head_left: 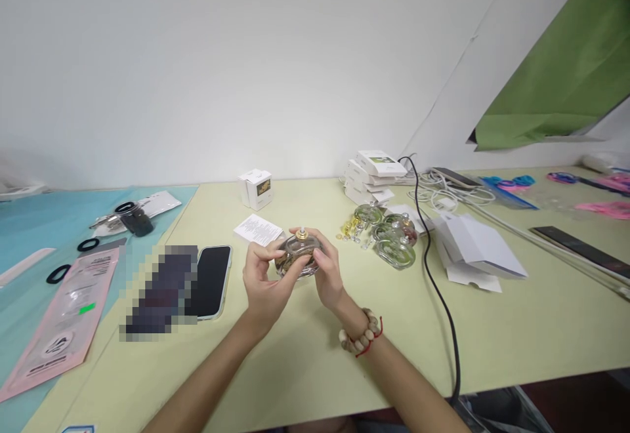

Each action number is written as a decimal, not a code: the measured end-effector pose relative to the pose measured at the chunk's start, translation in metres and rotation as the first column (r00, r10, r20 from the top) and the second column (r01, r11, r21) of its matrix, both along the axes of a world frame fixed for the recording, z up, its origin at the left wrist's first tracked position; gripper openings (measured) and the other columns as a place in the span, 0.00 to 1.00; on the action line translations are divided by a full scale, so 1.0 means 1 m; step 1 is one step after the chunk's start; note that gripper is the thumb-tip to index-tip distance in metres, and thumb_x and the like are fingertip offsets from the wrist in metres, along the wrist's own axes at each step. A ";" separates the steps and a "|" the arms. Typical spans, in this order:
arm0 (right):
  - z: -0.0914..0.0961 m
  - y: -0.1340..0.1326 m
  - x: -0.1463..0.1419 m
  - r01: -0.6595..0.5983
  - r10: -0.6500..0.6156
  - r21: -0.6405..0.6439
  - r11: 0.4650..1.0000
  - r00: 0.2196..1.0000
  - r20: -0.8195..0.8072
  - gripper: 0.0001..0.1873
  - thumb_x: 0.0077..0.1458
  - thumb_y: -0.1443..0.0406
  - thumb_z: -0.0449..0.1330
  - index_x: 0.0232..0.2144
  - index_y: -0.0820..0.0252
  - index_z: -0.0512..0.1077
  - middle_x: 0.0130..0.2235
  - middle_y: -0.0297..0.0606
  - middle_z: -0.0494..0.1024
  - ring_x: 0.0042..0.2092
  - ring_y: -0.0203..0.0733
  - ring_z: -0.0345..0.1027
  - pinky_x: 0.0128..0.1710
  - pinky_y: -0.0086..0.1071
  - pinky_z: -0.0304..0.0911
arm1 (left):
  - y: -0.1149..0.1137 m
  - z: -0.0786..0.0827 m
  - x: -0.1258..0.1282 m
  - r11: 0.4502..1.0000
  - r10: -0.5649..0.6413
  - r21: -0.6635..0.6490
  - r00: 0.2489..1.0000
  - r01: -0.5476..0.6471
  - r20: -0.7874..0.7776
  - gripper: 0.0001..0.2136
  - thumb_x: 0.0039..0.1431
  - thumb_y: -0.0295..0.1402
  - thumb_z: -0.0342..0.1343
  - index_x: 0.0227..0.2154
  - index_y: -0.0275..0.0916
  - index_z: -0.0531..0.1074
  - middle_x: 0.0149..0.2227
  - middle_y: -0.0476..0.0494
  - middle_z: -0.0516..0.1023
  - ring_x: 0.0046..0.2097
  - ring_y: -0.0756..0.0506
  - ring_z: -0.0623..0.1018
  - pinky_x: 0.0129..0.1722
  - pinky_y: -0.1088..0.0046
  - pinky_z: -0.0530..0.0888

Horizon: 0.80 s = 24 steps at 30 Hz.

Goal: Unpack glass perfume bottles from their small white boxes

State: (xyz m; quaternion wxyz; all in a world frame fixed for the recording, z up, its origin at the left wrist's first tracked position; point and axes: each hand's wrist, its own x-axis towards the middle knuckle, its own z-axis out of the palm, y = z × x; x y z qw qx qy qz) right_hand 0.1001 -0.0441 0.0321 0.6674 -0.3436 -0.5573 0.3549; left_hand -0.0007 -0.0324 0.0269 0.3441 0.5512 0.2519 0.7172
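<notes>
Between my two hands is a flat glass perfume bottle, held upright above the table with its gold neck and small spray nozzle on top and no cap on it. My left hand grips its left side, thumb across the front. My right hand closes on its right side, with fingers partly hidden behind the glass. Just behind my left hand lies a printed white leaflet. To the right, several similar glass bottles lie in a group, beside small gold and clear caps.
A small white box stands near the wall; white boxes are stacked farther right. An opened white carton lies beyond a black cable that crosses the table. At left are a phone, a pink packet and a dark jar.
</notes>
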 end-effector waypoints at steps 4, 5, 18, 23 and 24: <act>-0.003 0.001 0.000 -0.015 0.014 -0.016 1.000 1.000 -0.017 0.18 0.51 0.56 0.51 0.40 0.59 0.68 0.38 0.41 0.72 0.40 0.46 0.66 0.42 0.37 0.62 | 0.000 -0.003 0.001 1.000 0.019 0.007 0.999 -0.019 -0.027 0.15 0.41 0.27 0.62 0.27 0.35 0.59 0.32 0.45 0.72 0.38 0.48 0.76 0.38 0.73 0.74; -0.003 0.001 0.000 -0.018 0.017 -0.021 1.000 1.000 -0.025 0.18 0.51 0.56 0.50 0.40 0.59 0.68 0.38 0.41 0.72 0.40 0.46 0.66 0.43 0.38 0.62 | 0.000 -0.004 0.001 1.000 0.026 0.017 0.999 -0.025 -0.034 0.15 0.41 0.27 0.62 0.27 0.35 0.59 0.32 0.45 0.73 0.39 0.47 0.76 0.38 0.73 0.74; -0.009 -0.002 -0.007 -0.149 0.136 -0.036 0.988 0.961 -0.243 0.21 0.47 0.56 0.44 0.38 0.61 0.66 0.37 0.43 0.68 0.36 0.45 0.65 0.36 0.37 0.62 | -0.005 -0.003 0.001 0.925 0.199 0.361 0.960 -0.117 -0.199 0.18 0.39 0.22 0.64 0.25 0.36 0.56 0.35 0.44 0.73 0.39 0.48 0.76 0.31 0.79 0.73; -0.009 -0.002 -0.007 -0.198 0.195 0.016 0.980 0.940 -0.282 0.22 0.45 0.56 0.45 0.38 0.63 0.67 0.36 0.42 0.67 0.35 0.44 0.63 0.33 0.36 0.60 | -0.005 0.005 -0.001 0.875 0.254 0.466 0.946 -0.135 -0.203 0.19 0.38 0.22 0.64 0.24 0.36 0.55 0.33 0.44 0.74 0.38 0.49 0.76 0.31 0.80 0.73; -0.009 -0.002 -0.007 -0.202 0.199 0.017 0.979 0.939 -0.281 0.22 0.45 0.56 0.45 0.37 0.63 0.67 0.36 0.42 0.67 0.35 0.44 0.63 0.34 0.36 0.60 | -0.005 0.006 -0.001 0.877 0.240 0.465 0.950 -0.123 -0.201 0.19 0.38 0.22 0.64 0.24 0.36 0.55 0.34 0.44 0.74 0.38 0.49 0.76 0.31 0.79 0.73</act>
